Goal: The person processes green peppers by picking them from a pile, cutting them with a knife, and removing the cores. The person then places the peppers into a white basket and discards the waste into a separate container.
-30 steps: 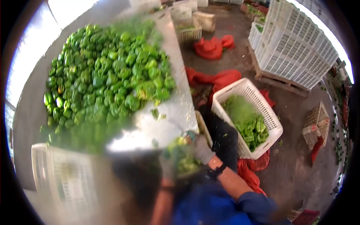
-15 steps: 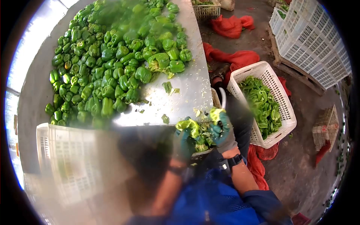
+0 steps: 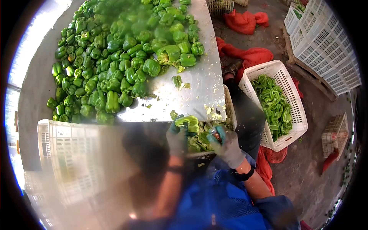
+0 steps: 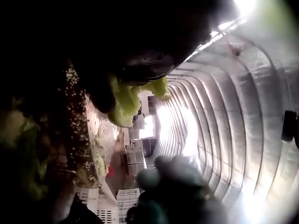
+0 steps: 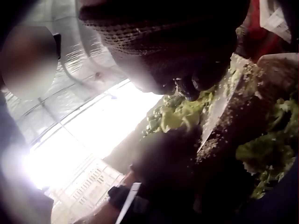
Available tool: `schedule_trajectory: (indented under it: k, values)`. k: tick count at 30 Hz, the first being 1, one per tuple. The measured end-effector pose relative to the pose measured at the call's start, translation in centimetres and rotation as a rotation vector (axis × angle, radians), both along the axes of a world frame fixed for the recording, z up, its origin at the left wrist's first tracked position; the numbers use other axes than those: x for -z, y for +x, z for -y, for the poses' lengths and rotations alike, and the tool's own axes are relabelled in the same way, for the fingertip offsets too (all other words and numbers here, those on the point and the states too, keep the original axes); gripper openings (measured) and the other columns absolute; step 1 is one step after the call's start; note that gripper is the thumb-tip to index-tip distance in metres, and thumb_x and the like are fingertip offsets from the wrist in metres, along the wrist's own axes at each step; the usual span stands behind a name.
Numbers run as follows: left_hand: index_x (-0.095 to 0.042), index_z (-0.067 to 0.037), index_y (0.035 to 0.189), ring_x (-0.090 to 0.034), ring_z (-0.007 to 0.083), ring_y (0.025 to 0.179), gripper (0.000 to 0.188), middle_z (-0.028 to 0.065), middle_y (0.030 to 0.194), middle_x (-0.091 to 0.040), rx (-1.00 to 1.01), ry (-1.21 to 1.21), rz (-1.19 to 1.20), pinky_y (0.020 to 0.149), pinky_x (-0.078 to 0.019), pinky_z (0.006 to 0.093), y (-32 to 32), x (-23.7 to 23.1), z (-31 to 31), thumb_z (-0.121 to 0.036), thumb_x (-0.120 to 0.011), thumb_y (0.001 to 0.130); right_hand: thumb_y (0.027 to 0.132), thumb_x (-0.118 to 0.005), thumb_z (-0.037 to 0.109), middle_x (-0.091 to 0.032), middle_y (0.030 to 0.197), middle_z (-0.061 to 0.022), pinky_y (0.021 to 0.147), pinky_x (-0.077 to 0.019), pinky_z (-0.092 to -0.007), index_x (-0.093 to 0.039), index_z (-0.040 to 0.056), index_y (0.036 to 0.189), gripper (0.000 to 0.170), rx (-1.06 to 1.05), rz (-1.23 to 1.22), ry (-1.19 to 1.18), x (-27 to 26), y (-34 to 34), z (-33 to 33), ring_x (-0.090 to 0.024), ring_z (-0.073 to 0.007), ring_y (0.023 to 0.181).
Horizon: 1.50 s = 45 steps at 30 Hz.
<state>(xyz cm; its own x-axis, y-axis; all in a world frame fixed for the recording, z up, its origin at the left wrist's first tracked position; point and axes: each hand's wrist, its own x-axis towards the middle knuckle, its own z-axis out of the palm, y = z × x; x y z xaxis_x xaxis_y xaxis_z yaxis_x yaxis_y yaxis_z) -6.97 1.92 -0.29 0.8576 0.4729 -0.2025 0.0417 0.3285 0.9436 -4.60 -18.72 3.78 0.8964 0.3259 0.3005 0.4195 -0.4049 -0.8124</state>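
My gloved left hand [image 3: 174, 138] grips a cut-open green bell pepper [image 3: 188, 123], its pale inside showing in the head view. In the left wrist view the pepper [image 4: 125, 106] pokes out below the dark glove. To the right, my gloved right hand [image 3: 229, 147] curls its fingers round a small reddish-brown, shiny object [image 3: 217, 135]; I cannot tell what kind it is. Below both hands sits a basket [image 3: 230, 111] with green pepper scraps [image 3: 199, 142] in it, right at the edge of the metal table [image 3: 203, 92].
A big heap of green bell peppers [image 3: 111, 69] covers the table's left part, with seeds and scraps near the front. On the right, a white crate [image 3: 301, 115] holds cut peppers [image 3: 274, 103]. Red mesh bags [image 3: 255, 57] lie on the floor near stacked white crates [image 3: 326, 46].
From close together over the basket, my hands have moved apart. The pale pepper piece at my right fingers half a second ago is gone from them. My left hand still holds cut pepper.
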Motion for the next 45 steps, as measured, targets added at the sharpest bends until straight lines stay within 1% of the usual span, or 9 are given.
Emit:
schedule_trajectory:
  k: [4,16,18,20,33,36,38,43,45]
  values:
    - [-0.065,0.006,0.140,-0.076,0.0182,0.088,0.039,0.0116,0.112,-0.077,-0.046,0.024,0.007,0.067,-0.0674,0.0346,-0.2,0.5,1.0,0.003,-0.067,0.101,0.096,-0.077,0.023,-0.071,0.112,-0.0145,0.067,-0.0601,-0.0427,-0.066,0.0069,0.126,0.036,-0.008,0.249,-0.210,0.2,-2.1,-1.5,-0.073,-0.0312,0.083]
    - [-0.065,0.007,0.140,-0.075,0.0166,0.089,0.042,0.0107,0.112,-0.077,0.019,0.447,0.013,0.073,-0.0646,0.0317,-0.6,1.3,2.7,0.009,-0.057,0.099,0.098,-0.070,0.029,-0.072,0.116,-0.0176,0.086,-0.0563,-0.0450,-0.059,-0.0029,0.140,0.054,-0.004,0.153,-0.606,3.2,-1.4,-2.4,-0.072,-0.0323,0.101]
    - [-0.066,0.009,0.138,-0.071,0.0208,0.114,0.056,0.0160,0.125,-0.075,0.068,0.558,-0.077,0.103,-0.0570,0.0336,-0.8,0.0,2.8,0.017,-0.051,0.085,0.097,-0.070,0.028,-0.072,0.114,-0.0164,0.086,-0.0567,-0.0437,-0.058,-0.0033,0.141,0.055,-0.049,-0.001,-0.732,1.7,0.0,-2.4,-0.072,-0.0314,0.101]
    - [-0.066,0.008,0.139,-0.071,0.0211,0.115,0.056,0.0159,0.126,-0.075,0.026,0.483,-0.066,0.104,-0.0563,0.0337,-0.9,0.5,3.1,0.016,-0.052,0.085,0.096,-0.069,0.027,-0.071,0.113,-0.0151,0.086,-0.0572,-0.0425,-0.057,-0.0037,0.142,0.056,-0.097,-0.155,-0.852,1.4,0.2,-2.2,-0.072,-0.0304,0.100]
    - [-0.068,0.002,0.139,-0.070,0.0168,0.115,0.046,0.0079,0.130,-0.073,-0.197,0.384,0.133,0.100,-0.0585,0.0334,-0.5,-2.0,2.6,0.009,-0.065,0.094,0.090,-0.080,0.013,-0.067,0.080,-0.0192,0.064,-0.0521,-0.0452,-0.063,0.0040,0.100,0.021,0.035,0.101,-0.096,1.1,0.1,1.0,-0.067,-0.0403,0.071]
    - [-0.068,0.002,0.140,-0.070,0.0195,0.118,0.050,0.0089,0.133,-0.073,-0.190,0.328,0.155,0.105,-0.0568,0.0355,-0.7,-1.6,2.9,0.009,-0.066,0.091,0.090,-0.083,0.015,-0.070,0.081,-0.0157,0.065,-0.0538,-0.0398,-0.067,0.0033,0.099,0.022,0.055,0.074,-0.030,-1.4,0.2,-0.8,-0.068,-0.0300,0.069]
    - [-0.067,0.002,0.141,-0.070,0.0216,0.118,0.053,0.0099,0.133,-0.073,-0.192,0.321,0.168,0.106,-0.0560,0.0364,-0.8,-1.5,2.8,0.009,-0.066,0.089,0.091,-0.085,0.016,-0.072,0.083,-0.0086,0.067,-0.0546,-0.0349,-0.071,0.0023,0.103,0.023,0.055,-0.296,0.190,-3.3,0.1,-2.2,-0.065,-0.0158,0.071]
    - [-0.063,0.000,0.142,-0.069,0.0375,0.125,0.051,0.0191,0.137,-0.071,-0.164,1.164,0.228,0.108,-0.0558,0.0447,-0.9,-1.5,2.5,-0.002,-0.076,0.092,0.091,-0.084,0.010,-0.071,0.087,0.0002,0.068,-0.0539,-0.0277,-0.073,0.0012,0.111,0.024,0.057,-0.560,0.393,-2.9,-0.4,-5.1,-0.062,-0.0078,0.075]
    - [-0.063,-0.002,0.141,-0.068,0.0392,0.127,0.049,0.0195,0.138,-0.070,-0.175,1.177,0.249,0.108,-0.0560,0.0465,-0.8,-0.9,2.3,-0.006,-0.076,0.095,0.090,-0.087,0.017,-0.078,0.106,-0.0139,0.088,-0.0588,-0.0362,-0.073,-0.0040,0.119,0.039,0.068,-0.754,0.474,-1.3,-0.2,-5.2,-0.072,-0.0190,0.097]
